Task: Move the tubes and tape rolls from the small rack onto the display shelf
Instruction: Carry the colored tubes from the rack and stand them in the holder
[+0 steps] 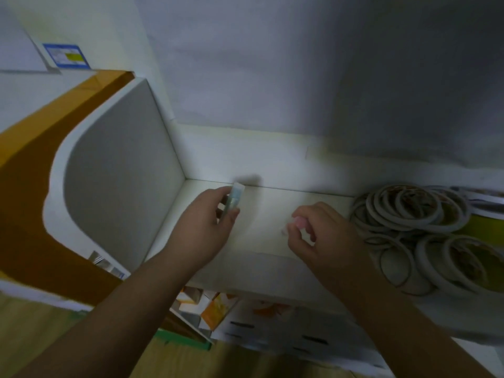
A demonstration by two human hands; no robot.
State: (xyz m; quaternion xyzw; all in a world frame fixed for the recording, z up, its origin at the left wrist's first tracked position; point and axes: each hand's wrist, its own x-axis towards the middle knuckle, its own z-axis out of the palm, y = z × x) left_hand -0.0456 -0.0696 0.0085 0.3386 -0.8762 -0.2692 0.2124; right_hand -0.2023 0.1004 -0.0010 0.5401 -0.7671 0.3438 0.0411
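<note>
Over the display shelf [272, 227], left of the heaped tape rolls [414, 222], the left hand [201, 230] pinches a pale-blue tube [236, 199] upright, likely to stand it near the shelf's side wall [122, 175]. The right hand [324, 236], nearer the rolls, curls its fingers around a small pinkish item, probably another tube, too blurred to name.

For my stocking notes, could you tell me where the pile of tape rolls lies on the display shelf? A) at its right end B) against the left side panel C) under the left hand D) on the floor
A: the tape rolls are heaped at the right end of the display shelf, beyond the right hand.

Two tubes [236, 199]; many tape rolls [409, 214]
</note>
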